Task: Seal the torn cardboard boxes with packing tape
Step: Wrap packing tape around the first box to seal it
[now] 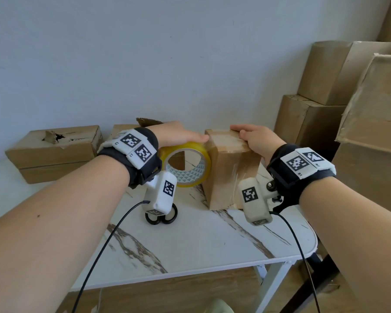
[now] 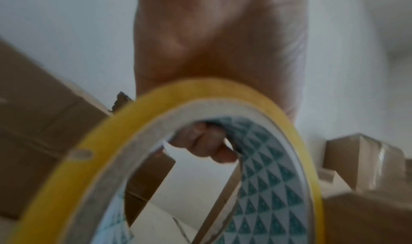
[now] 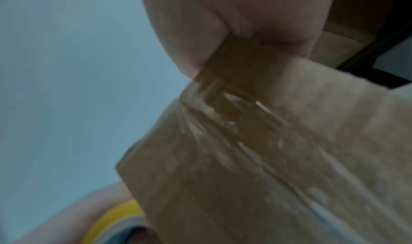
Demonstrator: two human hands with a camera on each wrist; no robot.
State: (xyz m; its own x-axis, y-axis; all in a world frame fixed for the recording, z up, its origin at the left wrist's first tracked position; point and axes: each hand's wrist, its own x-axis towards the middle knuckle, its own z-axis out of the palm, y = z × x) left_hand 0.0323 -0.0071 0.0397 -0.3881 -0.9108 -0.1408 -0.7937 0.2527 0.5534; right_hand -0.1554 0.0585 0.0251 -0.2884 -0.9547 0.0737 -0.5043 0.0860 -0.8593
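Observation:
A small brown cardboard box (image 1: 228, 177) stands upright on the marble-look table (image 1: 201, 245), with clear tape running over its top and front face. My right hand (image 1: 255, 138) lies on the box's top, fingers stretched along it. My left hand (image 1: 181, 135) grips a yellow roll of packing tape (image 1: 186, 164) held against the box's left side; in the left wrist view its fingers (image 2: 207, 143) curl inside the roll (image 2: 156, 159). The right wrist view shows the box (image 3: 267, 159) with wrinkled tape on it, pressed under my palm (image 3: 234, 18).
Black-handled scissors (image 1: 161, 218) lie on the table under my left wrist. A torn box (image 1: 54, 152) lies at the back left, another (image 1: 122, 129) behind my left wrist. Larger boxes (image 1: 339, 91) are stacked to the right. The table's front edge is near.

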